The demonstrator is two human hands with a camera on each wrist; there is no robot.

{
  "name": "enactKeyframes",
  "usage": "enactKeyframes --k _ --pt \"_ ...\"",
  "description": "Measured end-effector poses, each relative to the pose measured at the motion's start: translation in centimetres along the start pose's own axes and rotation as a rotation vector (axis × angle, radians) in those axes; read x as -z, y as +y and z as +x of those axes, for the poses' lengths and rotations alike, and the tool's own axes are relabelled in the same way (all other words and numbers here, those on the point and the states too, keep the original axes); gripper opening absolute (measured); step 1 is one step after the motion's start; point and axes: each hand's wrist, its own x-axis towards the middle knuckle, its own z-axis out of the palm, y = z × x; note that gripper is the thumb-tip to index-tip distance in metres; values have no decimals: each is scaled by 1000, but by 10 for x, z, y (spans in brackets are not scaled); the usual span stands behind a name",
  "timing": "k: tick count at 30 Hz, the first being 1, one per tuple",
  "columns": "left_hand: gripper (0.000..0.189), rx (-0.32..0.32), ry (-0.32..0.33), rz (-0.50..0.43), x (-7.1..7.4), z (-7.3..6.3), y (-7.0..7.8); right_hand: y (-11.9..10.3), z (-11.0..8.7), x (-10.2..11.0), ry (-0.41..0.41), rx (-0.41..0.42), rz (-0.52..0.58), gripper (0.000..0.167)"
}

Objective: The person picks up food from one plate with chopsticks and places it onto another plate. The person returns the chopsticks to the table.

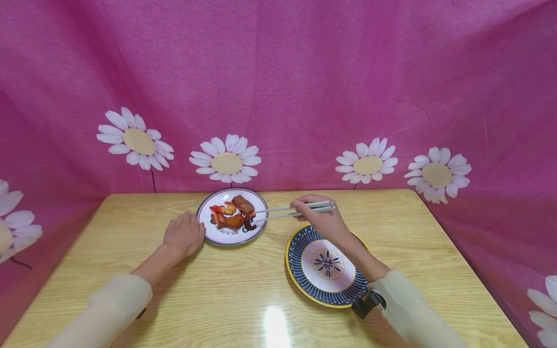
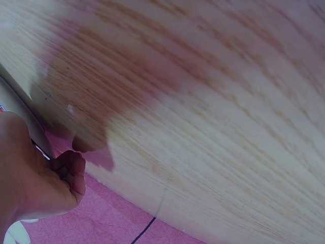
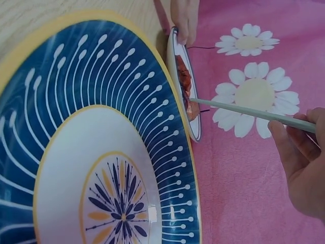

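My left hand (image 1: 184, 234) holds the left rim of a white plate (image 1: 224, 238) with a dark edge; its curled fingers also show in the left wrist view. On that plate lie several food pieces, among them a shrimp (image 1: 224, 208), a brown slab of meat (image 1: 243, 205), a golden-brown piece (image 1: 234, 222) and a dark curled piece like a small octopus (image 1: 249, 223). My right hand (image 1: 322, 217) grips a pair of pale chopsticks (image 1: 283, 213), slightly spread, their tips at the plate's right side beside the meat and the dark curled piece.
A larger blue-and-white plate (image 1: 327, 285) with a yellow rim sits at front right, partly under my right forearm. The wooden table (image 1: 217, 290) ends at a pink curtain (image 1: 296, 96) with daisies behind it. A small black device (image 1: 367, 303) hangs at my right sleeve.
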Motion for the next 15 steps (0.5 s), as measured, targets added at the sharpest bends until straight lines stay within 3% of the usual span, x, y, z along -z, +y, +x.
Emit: enactKeyframes --k 15 --pt "40 4 -7 18 0 1 0 3 16 -9 -21 -76 -79 25"
